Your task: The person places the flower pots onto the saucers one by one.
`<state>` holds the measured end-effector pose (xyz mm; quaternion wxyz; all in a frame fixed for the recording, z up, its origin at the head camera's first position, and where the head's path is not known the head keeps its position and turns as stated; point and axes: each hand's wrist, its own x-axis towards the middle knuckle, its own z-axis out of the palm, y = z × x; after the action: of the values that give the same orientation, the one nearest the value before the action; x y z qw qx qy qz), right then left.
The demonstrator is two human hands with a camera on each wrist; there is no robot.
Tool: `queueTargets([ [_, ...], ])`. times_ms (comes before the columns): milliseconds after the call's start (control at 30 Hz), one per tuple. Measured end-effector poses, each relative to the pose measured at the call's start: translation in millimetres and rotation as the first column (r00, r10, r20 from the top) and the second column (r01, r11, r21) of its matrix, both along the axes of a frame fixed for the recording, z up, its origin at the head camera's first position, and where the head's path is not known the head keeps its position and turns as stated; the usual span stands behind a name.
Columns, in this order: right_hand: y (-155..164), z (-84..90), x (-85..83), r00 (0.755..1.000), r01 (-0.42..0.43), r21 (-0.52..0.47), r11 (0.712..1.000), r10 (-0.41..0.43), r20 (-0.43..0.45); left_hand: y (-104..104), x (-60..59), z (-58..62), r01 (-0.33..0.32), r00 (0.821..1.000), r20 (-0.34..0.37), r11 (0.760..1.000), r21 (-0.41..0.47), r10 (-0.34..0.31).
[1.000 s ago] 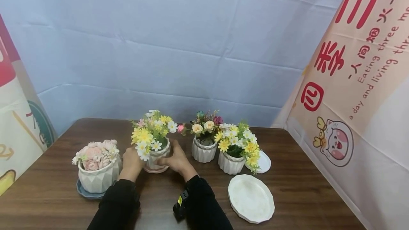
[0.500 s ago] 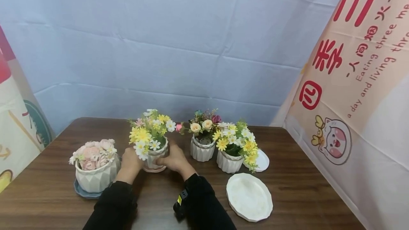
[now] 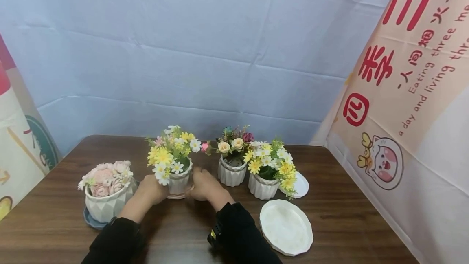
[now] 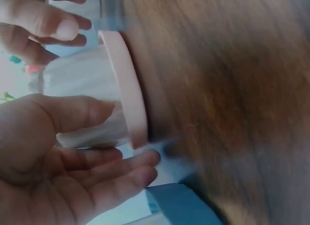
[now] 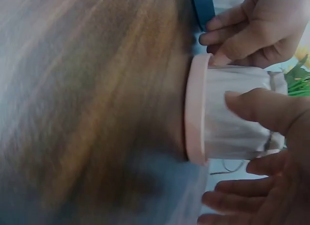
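Note:
A white fluted flowerpot [image 3: 179, 183] with yellow and white daisies [image 3: 170, 154] stands upright on a pale pink saucer [image 3: 176, 196]. My left hand [image 3: 154, 189] is at the pot's left side; in the left wrist view its thumb [image 4: 92, 113] lies over the pot's lower wall, while the other fingers extend past the saucer's edge. On the opposite side is my right hand [image 3: 207, 186]. In the right wrist view its thumb [image 5: 256, 106] overlaps the pot wall, and its remaining fingers [image 5: 242, 196] are spread below, apart from the saucer.
At left, a white faceted pot [image 3: 108, 205] of pink flowers sits on a blue saucer [image 3: 91, 220]. To the right stand a rose pot [image 3: 232, 173] and another daisy pot [image 3: 262, 188]. Beyond are a small white saucer [image 3: 301, 184] and a large white saucer [image 3: 286, 227].
Both hands have slid down the flowerpot's sides toward the pink saucer, forearms spreading outward. The right thumb has left the pot's front. The pot stays in place.

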<state>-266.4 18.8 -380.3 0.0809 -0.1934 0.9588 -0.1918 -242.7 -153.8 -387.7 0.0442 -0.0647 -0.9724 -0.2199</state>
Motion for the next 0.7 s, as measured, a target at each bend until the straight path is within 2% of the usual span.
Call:
queueTargets([
  [100,3,4.5,4.6,1.000,-0.014,0.092,0.996,0.016,-0.026,-1,4.8,1.9,0.011,1.000,0.002,1.000,0.010,-0.011],
  [233,8,5.6,9.0,0.998,-0.022,0.169,0.985,0.031,-0.049,-2,10.2,2.7,0.049,0.997,-0.065,0.999,-0.020,-0.050],
  [433,17,3.3,14.8,0.999,-0.029,0.203,0.979,0.033,-0.019,-5,20.0,2.6,0.124,0.976,-0.171,0.991,-0.058,-0.132],
  [500,20,2.7,16.5,0.999,-0.033,0.205,0.978,0.038,-0.023,-6,22.1,2.1,0.146,0.971,-0.182,0.987,-0.062,-0.155],
  [567,23,2.4,18.1,0.999,-0.037,0.206,0.978,0.044,-0.030,-7,24.4,2.6,0.147,0.976,-0.152,0.987,-0.066,-0.156],
  [700,28,2.5,21.4,0.998,-0.043,0.199,0.979,0.051,-0.033,-10,27.5,5.2,0.142,0.989,-0.025,0.986,-0.092,-0.145],
])
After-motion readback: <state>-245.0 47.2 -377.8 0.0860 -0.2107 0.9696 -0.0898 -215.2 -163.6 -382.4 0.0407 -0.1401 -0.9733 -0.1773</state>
